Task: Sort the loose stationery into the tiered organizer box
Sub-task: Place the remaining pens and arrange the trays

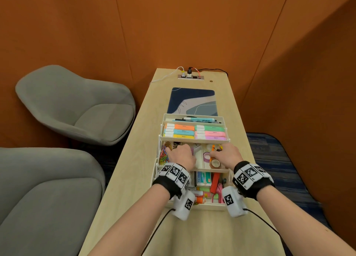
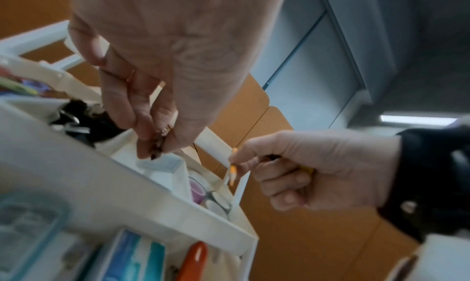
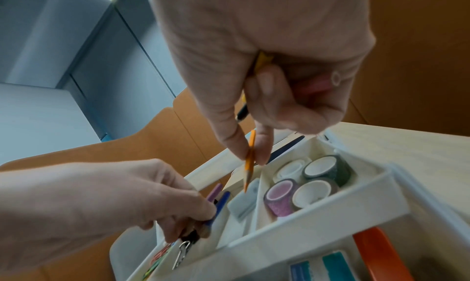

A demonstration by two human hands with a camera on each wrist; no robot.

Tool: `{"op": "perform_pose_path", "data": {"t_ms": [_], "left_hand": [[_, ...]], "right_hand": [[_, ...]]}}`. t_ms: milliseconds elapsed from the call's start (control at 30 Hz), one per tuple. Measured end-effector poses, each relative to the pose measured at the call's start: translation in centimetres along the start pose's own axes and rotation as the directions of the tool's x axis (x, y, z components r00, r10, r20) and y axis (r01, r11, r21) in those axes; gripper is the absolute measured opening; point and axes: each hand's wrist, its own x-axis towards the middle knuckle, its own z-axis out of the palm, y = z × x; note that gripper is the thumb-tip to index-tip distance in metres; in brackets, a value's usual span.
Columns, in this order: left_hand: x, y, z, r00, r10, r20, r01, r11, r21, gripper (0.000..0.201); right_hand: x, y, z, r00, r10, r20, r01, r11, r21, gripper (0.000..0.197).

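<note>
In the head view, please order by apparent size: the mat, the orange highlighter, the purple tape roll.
1. Mat, clearly the largest.
2. Orange highlighter.
3. Purple tape roll, the smallest, though the right hand partly hides it.

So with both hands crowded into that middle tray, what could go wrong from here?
The right hand pinches a thin orange pencil point down while also holding other pens, so one might slip from that grip. The left hand, fingers among the black binder clips, sits close to the point and could be poked.
</note>
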Motion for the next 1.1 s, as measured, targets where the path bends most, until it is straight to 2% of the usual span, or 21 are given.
{"op": "perform_pose_path", "data": {"t_ms": [100,233,333,433,500,600,667,833,933,1033,1100], "left_hand": [[0.2,1.1,0.5,0.998,0.041,0.043,-0.038,0.997,-0.073,0.028],[1.1,1.9,1.0,0.997,0.034,0.065,-0.027,0.993,-0.115,0.023],[1.5,1.4,1.0,0.992,0.091,0.082,-0.078,0.986,-0.149,0.029],[1.6,0.5,0.9,0.977,0.153,0.151,-0.121,0.972,-0.202,0.039],[1.7,-0.3,1.0,0.968,0.190,0.162,-0.157,0.967,-0.198,0.035],[1.9,-1.2,1.3,0.967,0.211,0.139,-0.178,0.959,-0.219,0.020],[1.8,-1.3,1.6,0.966,0.231,0.120,-0.200,0.954,-0.221,0.017],[1.7,-1.6,2.2,0.963,0.268,0.017,-0.262,0.953,-0.155,0.022],[1.7,-2.4,2.0,0.955,0.284,-0.083,-0.289,0.956,-0.046,0.025],[1.8,-3.1,1.7,0.945,0.317,-0.082,-0.314,0.948,0.052,0.027],[1.8,-3.4,1.6,0.947,0.318,-0.055,-0.316,0.948,0.046,0.027]], "right_hand": [[0.2,-0.1,-0.1,1.000,0.002,0.025,-0.002,1.000,-0.014,0.027],[0.8,-0.4,0.1,0.998,0.033,0.050,-0.028,0.996,-0.085,0.026],[1.2,-1.1,0.2,0.995,0.045,0.093,-0.034,0.993,-0.117,0.014],[2.1,-2.1,0.5,0.991,0.063,0.119,-0.044,0.988,-0.149,0.020],[2.6,-2.7,0.9,0.987,0.071,0.144,-0.045,0.983,-0.179,0.026],[3.0,-3.5,1.3,0.982,0.071,0.174,-0.027,0.969,-0.244,0.023],[3.1,-3.7,1.5,0.981,0.067,0.182,-0.018,0.965,-0.260,0.020],[3.3,-3.8,1.7,0.980,0.057,0.188,0.002,0.954,-0.301,0.014],[3.2,-3.8,1.9,0.978,0.048,0.204,0.024,0.941,-0.337,0.019],[3.2,-4.2,2.9,0.971,0.025,0.238,0.064,0.930,-0.362,0.024],[3.2,-4.5,3.7,0.968,0.022,0.252,0.086,0.907,-0.411,0.022]]}}
